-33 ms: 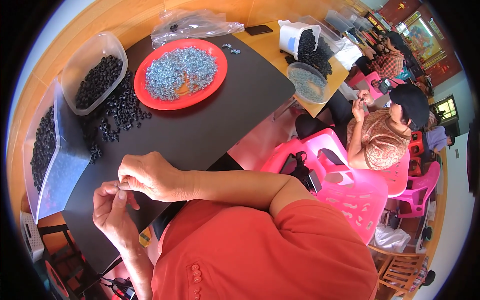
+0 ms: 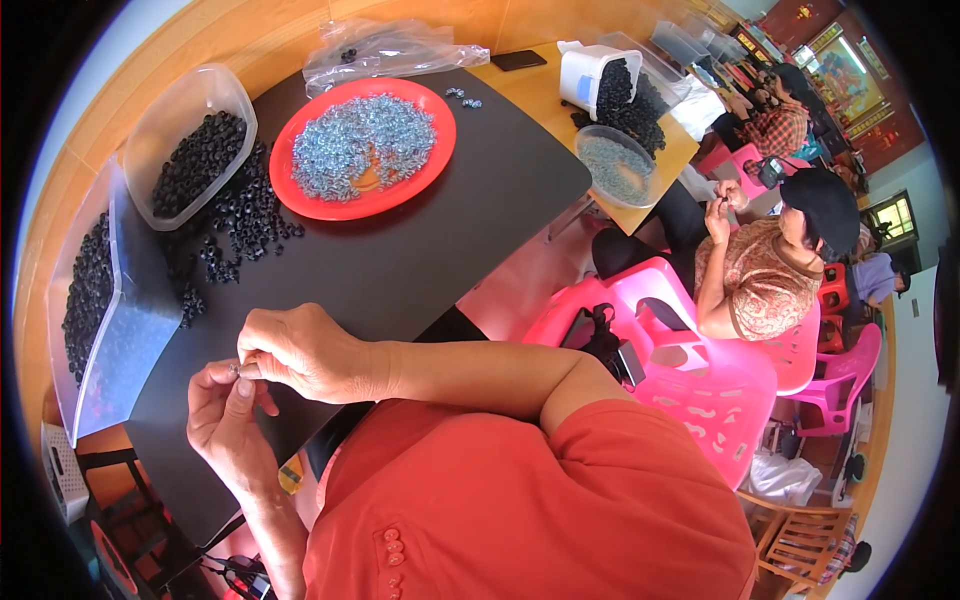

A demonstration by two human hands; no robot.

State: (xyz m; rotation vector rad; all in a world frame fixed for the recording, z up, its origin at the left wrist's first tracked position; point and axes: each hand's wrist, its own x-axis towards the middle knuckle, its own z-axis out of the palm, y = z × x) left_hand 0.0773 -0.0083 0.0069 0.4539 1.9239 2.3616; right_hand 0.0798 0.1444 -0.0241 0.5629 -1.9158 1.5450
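My left hand (image 2: 228, 425) and my right hand (image 2: 310, 352) meet above the near left part of the dark table (image 2: 450, 210). Thumb and fingers of each are pinched together at the fingertips. Between them shows a tiny shiny piece (image 2: 235, 370), too small to name. Beyond my hands, a red plate (image 2: 284, 192) bears a heap of small clear bluish pieces (image 2: 345, 140). Loose small black ring-like parts (image 2: 250, 215) lie left of the plate. More black parts fill a clear tub (image 2: 240, 95) and a larger translucent bin (image 2: 115, 290) at the left.
A clear plastic bag (image 2: 385, 50) lies at the table's back. On a wooden table (image 2: 540, 75) to the right are a tipped white container (image 2: 580, 75) of black parts and a clear bowl (image 2: 645, 200). A co-worker (image 2: 765, 280) sits there, near pink chairs (image 2: 700, 410).
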